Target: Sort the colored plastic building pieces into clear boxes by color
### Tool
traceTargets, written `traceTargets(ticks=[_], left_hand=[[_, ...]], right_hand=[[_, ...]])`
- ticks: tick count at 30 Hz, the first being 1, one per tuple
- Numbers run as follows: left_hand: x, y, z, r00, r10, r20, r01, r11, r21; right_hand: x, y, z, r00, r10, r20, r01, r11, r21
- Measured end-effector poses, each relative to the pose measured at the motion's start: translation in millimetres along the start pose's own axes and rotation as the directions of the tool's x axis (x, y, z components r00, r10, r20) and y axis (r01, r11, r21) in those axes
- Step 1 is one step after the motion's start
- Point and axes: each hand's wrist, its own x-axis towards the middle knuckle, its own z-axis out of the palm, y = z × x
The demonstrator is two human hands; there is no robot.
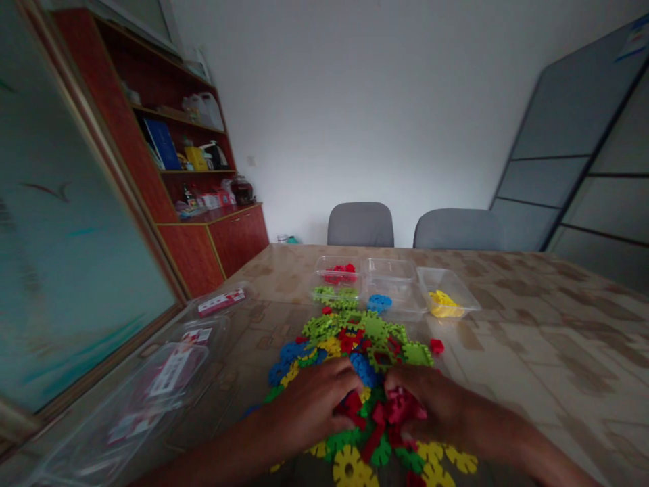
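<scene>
A pile of flat plastic pieces in green, yellow, blue and red (352, 461) lies on the table in front of me. My left hand (324, 396) is over the left of the pile, its fingers curled round a red piece (351, 408). Opposite it, my right hand (430, 399) closes round several red pieces (403, 406). Yellow pieces (443, 303) lie in a clear tub. Another clear container holds red pieces (341, 273), with green pieces (337, 296) in its nearer part. One blue piece (379, 303) sits in the middle container.
Clear lids with labels (175, 368) lie on the table (527, 325) at the left. A loose red piece (437, 346) rests right of the pile. Two grey chairs (359, 224) stand beyond the far edge, and a wooden cabinet (238, 237) is at the left.
</scene>
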Motion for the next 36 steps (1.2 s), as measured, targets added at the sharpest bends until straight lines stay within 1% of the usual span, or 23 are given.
traceTargets(ticks=[4, 6, 8, 11, 13, 16, 19, 23, 25, 27, 31, 33, 36], left_hand=[[-1.6, -0.9, 0.7, 1.000, -0.001, -0.012, 0.001, 1.000, -0.013], [-1.9, -1.2, 0.1, 1.000, -0.011, -0.024, 0.010, 1.000, -0.023], [-1.7, -1.1, -1.0, 1.000, -0.015, -0.021, 0.014, 1.000, -0.027], [-1.5, -0.7, -2.7, 1.000, -0.003, -0.014, 0.003, 1.000, -0.029], [-1.7, -0.8, -3.3, 1.000, 0.004, -0.015, -0.005, 0.999, -0.034], [-2.2, -1.2, -3.5, 0.999, 0.019, -0.027, -0.020, 0.999, -0.028], [-2.8, -0.4, -4.2, 0.999, 0.033, -0.024, -0.034, 0.999, -0.013], [-3.7, 1.3, -4.3, 0.999, 0.043, -0.022, -0.044, 0.999, -0.008], [-3.8, 1.1, -2.4, 0.998, 0.038, -0.044, -0.039, 0.999, -0.026], [-3.5, 0.5, 0.5, 0.996, 0.021, -0.085, -0.025, 0.999, -0.046], [-2.1, 1.0, 5.2, 0.990, -0.014, -0.143, 0.000, 0.996, -0.093], [-1.1, 3.4, 5.6, 0.989, -0.030, -0.142, 0.013, 0.993, -0.117], [0.2, 9.0, 5.3, 0.989, -0.071, -0.130, 0.053, 0.989, -0.137]], right_hand=[[2.4, -3.9, -0.2, 0.999, 0.032, 0.011, -0.032, 0.999, 0.003], [3.2, -6.1, -0.6, 0.999, 0.050, 0.022, -0.050, 0.998, 0.031], [3.2, -6.9, -1.0, 0.999, 0.042, 0.033, -0.044, 0.997, 0.058], [1.6, -4.9, -1.8, 0.998, 0.039, 0.043, -0.041, 0.998, 0.044], [0.7, -3.2, -2.8, 0.999, 0.019, 0.030, -0.020, 0.999, 0.030], [1.3, -3.1, -4.7, 0.999, -0.032, 0.004, 0.032, 0.997, 0.070], [3.5, -5.1, -6.3, 0.998, -0.054, 0.016, 0.052, 0.992, 0.112], [4.1, -8.2, -8.4, 0.997, -0.077, 0.024, 0.075, 0.994, 0.083], [3.0, -10.0, -10.0, 0.996, -0.081, 0.040, 0.077, 0.994, 0.081], [2.4, -11.6, -11.3, 0.996, -0.085, 0.040, 0.080, 0.990, 0.116], [8.2, -8.6, -8.1, 0.994, -0.110, -0.028, 0.113, 0.967, 0.228], [15.2, -2.5, -1.6, 0.993, -0.101, -0.069, 0.117, 0.947, 0.299], [26.8, 9.4, 12.7, 0.987, -0.052, -0.149, 0.112, 0.898, 0.426]])
